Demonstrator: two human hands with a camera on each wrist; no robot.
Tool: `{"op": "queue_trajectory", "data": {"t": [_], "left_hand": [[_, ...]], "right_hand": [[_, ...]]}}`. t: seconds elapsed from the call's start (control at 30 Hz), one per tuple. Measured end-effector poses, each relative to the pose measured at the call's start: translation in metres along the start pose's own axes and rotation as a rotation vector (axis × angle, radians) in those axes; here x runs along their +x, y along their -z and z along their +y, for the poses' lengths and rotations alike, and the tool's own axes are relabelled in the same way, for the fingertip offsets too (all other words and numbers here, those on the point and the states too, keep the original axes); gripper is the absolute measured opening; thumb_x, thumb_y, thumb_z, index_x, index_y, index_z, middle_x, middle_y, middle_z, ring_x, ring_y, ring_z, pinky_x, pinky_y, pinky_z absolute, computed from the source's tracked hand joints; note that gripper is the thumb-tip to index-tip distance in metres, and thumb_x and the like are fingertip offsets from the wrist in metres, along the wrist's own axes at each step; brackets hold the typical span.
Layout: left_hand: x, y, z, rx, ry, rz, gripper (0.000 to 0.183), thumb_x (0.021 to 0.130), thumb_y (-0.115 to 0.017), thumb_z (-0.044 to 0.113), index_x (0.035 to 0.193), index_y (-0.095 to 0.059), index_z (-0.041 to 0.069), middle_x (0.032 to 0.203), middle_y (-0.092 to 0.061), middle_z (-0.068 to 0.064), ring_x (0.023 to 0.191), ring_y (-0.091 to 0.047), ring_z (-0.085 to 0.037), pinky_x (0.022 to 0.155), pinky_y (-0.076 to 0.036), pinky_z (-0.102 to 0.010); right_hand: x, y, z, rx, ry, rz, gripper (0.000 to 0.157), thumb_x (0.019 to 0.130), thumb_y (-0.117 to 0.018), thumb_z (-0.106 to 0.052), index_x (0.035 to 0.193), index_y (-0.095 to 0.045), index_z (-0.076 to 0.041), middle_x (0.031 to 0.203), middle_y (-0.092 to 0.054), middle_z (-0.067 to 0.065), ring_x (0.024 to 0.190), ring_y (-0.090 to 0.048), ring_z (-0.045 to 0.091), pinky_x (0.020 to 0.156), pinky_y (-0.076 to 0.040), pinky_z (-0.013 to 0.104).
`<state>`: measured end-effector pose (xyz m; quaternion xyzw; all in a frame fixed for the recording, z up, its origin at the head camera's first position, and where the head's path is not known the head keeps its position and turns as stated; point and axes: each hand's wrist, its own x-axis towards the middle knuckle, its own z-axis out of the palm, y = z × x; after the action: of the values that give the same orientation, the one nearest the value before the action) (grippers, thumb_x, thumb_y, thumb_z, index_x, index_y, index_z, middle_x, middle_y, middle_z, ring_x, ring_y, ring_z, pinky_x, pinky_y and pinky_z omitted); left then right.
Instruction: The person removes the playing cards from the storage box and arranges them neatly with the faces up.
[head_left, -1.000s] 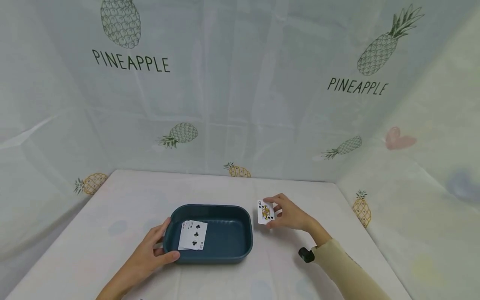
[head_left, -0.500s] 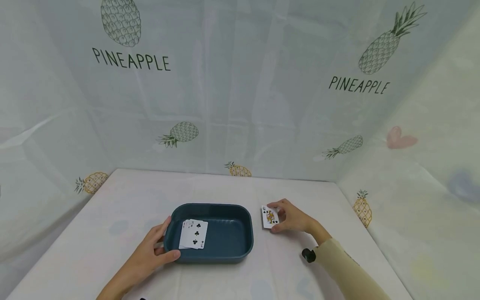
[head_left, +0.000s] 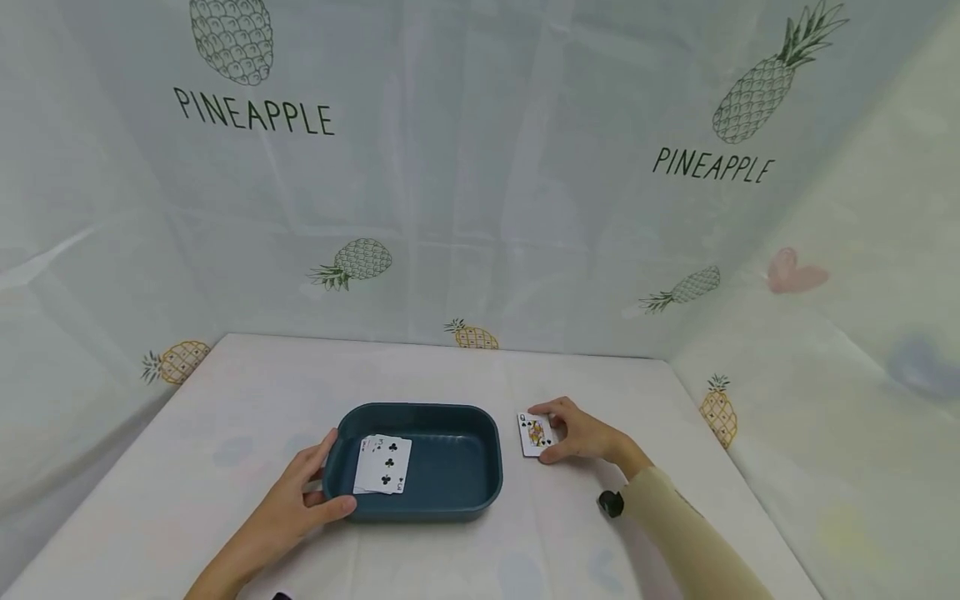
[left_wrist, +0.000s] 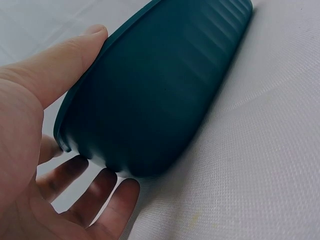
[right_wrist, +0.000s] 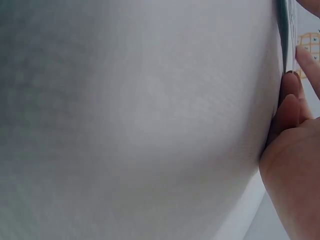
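A dark teal tray [head_left: 450, 517] sits on the white cloth, with several overlapping playing cards [head_left: 384, 467] at its left end, a three of clubs on top. My left hand [head_left: 288, 496] holds the tray's left end, thumb at the near corner; in the left wrist view its fingertips [left_wrist: 122, 192] meet the outer wall. Right of the tray, my right hand [head_left: 581, 433] pinches a stack of playing cards [head_left: 534, 433] between thumb and fingers, a black queen facing up. The right wrist view shows the stack low against the cloth, seen edge-on; how many cards it has, I cannot tell.
A white cloth [head_left: 420, 375] covers the table. Behind it and along both sides hang pale sheets [head_left: 480, 183] printed with pineapples. A black wrist device [head_left: 611, 503] sits at the right sleeve.
My right hand has lowered the playing cards to the cloth, a little nearer to me and slightly right. The left hand has stayed on the tray.
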<state>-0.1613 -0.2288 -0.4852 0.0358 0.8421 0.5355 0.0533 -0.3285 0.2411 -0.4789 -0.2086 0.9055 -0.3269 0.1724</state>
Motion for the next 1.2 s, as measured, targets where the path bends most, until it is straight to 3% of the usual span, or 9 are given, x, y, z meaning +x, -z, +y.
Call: {"op": "queue_trajectory", "data": {"t": [0.33, 1.2], "left_hand": [[0.0004, -0.0006, 0.0015, 0.012, 0.011, 0.007, 0.098, 0.084, -0.077, 0.036, 0.157, -0.012, 0.032, 0.153, -0.023, -0.010, 0.131, -0.043, -0.035, 0.090, -0.051, -0.026], [0.0002, 0.0000, 0.0018, 0.025, -0.009, 0.011, 0.097, 0.084, -0.077, 0.036, 0.158, -0.014, 0.029, 0.152, -0.025, -0.010, 0.130, -0.044, -0.034, 0.092, -0.051, -0.027]], "right_hand": [[0.0031, -0.0018, -0.0006, 0.019, -0.055, -0.004, 0.083, 0.066, -0.090, -0.039, 0.138, -0.049, -0.038, 0.124, -0.039, 0.000, 0.111, -0.038, 0.020, 0.091, -0.035, 0.039], [0.0034, -0.0029, -0.0088, 0.034, -0.061, -0.015, 0.082, 0.067, -0.091, -0.032, 0.137, -0.050, -0.033, 0.128, -0.034, 0.004, 0.114, -0.037, 0.023, 0.091, -0.035, 0.039]]}}
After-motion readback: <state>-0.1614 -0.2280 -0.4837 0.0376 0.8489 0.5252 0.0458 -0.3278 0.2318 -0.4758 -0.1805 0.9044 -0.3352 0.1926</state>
